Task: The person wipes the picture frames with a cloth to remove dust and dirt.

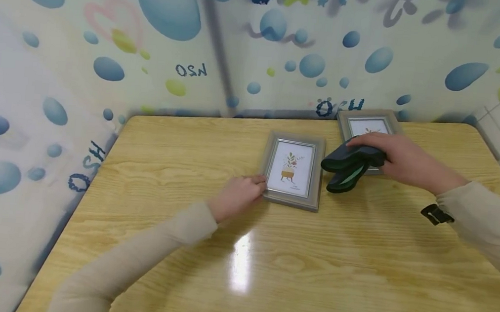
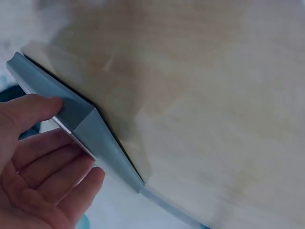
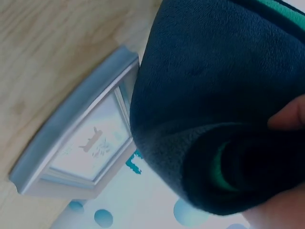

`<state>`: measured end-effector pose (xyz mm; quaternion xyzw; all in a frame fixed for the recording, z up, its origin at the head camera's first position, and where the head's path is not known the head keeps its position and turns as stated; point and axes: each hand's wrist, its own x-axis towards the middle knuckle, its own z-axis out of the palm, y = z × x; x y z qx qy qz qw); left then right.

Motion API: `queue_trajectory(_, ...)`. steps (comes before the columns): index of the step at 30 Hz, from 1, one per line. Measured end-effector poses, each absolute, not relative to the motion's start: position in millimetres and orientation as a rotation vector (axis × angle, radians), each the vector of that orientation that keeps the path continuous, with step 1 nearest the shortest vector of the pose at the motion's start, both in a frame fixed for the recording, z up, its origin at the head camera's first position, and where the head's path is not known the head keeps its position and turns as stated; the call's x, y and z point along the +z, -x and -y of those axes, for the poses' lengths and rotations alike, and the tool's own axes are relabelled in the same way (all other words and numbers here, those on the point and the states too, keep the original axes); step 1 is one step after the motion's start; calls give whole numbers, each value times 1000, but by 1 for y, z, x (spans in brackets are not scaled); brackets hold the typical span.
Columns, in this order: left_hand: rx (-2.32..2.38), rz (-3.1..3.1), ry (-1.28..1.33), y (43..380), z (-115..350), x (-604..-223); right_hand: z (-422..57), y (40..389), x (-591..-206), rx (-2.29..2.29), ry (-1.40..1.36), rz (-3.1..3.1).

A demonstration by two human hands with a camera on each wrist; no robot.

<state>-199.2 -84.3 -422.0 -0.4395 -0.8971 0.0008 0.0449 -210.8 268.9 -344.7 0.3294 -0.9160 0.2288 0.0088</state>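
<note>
A grey picture frame with a plant-in-a-pot print lies face up on the wooden table. My left hand holds it at its lower left corner; in the left wrist view the thumb lies against the frame's side and the fingers bend beside the corner. My right hand grips a folded dark cloth with a green underside, just right of that frame. Close up, the cloth hangs in thick folds and hides most of the right fingers.
A second, similar picture frame lies at the table's back right, partly covered by the right hand and cloth. The wooden table meets a wall printed with blue drops. A black strap hangs by the right sleeve.
</note>
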Motion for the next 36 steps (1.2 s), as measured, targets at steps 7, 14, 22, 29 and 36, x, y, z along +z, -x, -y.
queue_trajectory(7,-12,2765,1213,227,89,-424,-257,198,-351,574,-907,2921)
queue_trajectory(14,7,2907,1081,244,91,-419,-239,175,-366,418,-956,3028)
queue_trajectory(22,25,2958,1007,257,95,-416,-223,149,-398,390,-1153,3091)
queue_trajectory(29,-21,2921,1010,260,101,-419,-215,142,-403,312,-1270,3113)
queue_trajectory(36,-178,2885,1079,257,108,-420,-226,145,-396,379,-1256,3141)
